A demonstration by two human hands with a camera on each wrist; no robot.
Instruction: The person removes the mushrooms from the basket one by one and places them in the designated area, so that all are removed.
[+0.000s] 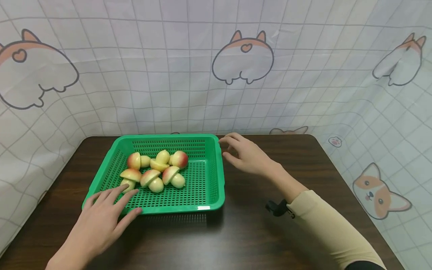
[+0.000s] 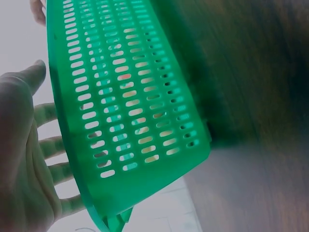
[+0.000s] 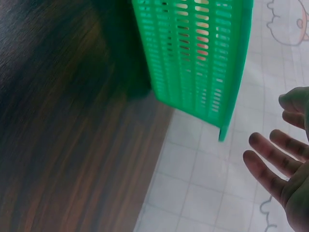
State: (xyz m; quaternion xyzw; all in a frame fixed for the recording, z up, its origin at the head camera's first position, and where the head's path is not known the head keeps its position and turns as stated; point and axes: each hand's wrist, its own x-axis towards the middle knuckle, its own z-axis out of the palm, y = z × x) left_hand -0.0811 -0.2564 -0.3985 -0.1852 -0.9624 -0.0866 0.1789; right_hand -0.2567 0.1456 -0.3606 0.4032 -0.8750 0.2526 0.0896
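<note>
A green plastic basket (image 1: 216,176) with slotted walls stands on the dark table. Inside it, toward the left, lie several toy mushrooms (image 1: 156,184) with red-and-yellow caps and pale stems. My left hand (image 1: 101,217) reaches over the basket's front left corner, fingers spread, fingertips close to the nearest mushroom. In the left wrist view its palm shows with nothing in it, beside the green wall. Just off the basket's back right rim is my right hand (image 1: 248,153), its fingers loosely bent and empty. The right wrist view shows those fingers (image 3: 263,169) apart from the rim.
Brown wood-grain table (image 1: 270,232) extends in front of the basket and to its right. A white gridded cloth (image 1: 189,67) printed with corgis hangs behind and along the sides. A small black device (image 1: 277,208) hangs at my right wrist, beside a beige sleeve (image 1: 330,225).
</note>
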